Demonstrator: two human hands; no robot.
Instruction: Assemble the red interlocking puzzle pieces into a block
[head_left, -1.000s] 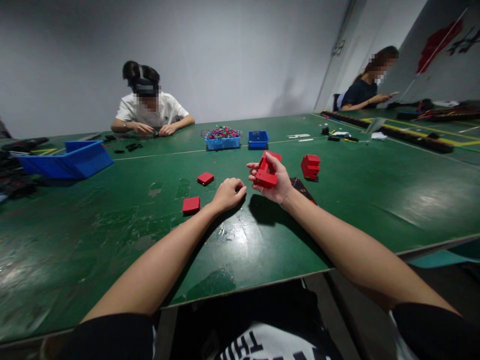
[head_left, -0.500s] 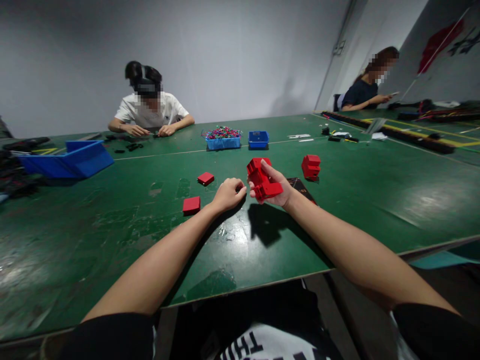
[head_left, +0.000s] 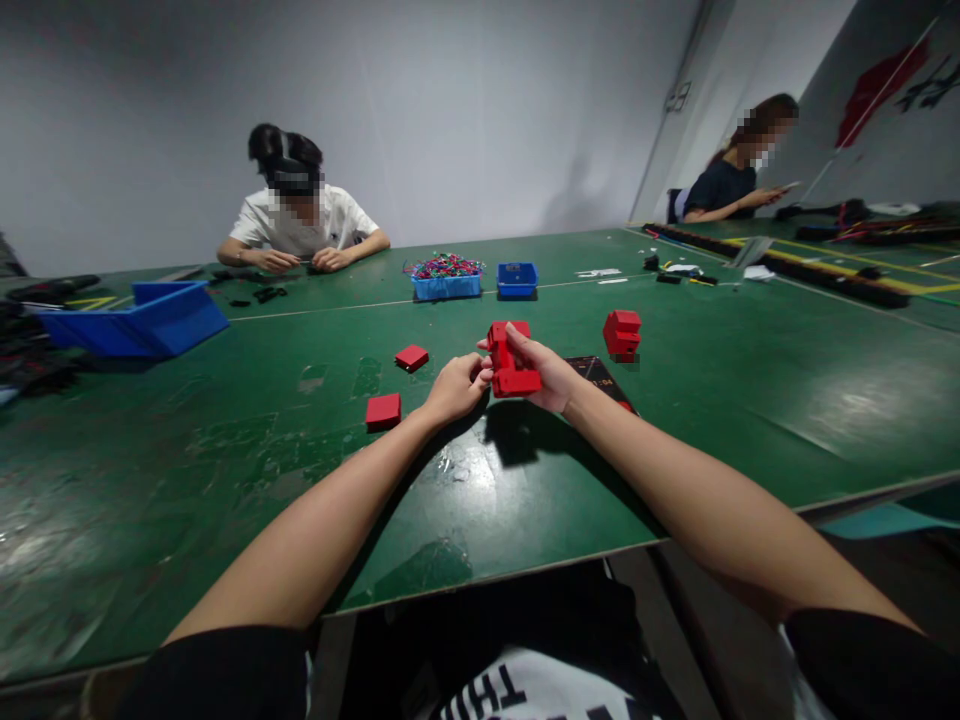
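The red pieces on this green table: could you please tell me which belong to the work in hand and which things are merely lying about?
In hand:
- red block assembly, gripped by the right hand, with the left hand touching it
- two flat red pieces
- second red assembly

Lying about:
- small blue bins
- large blue bin
- dark card
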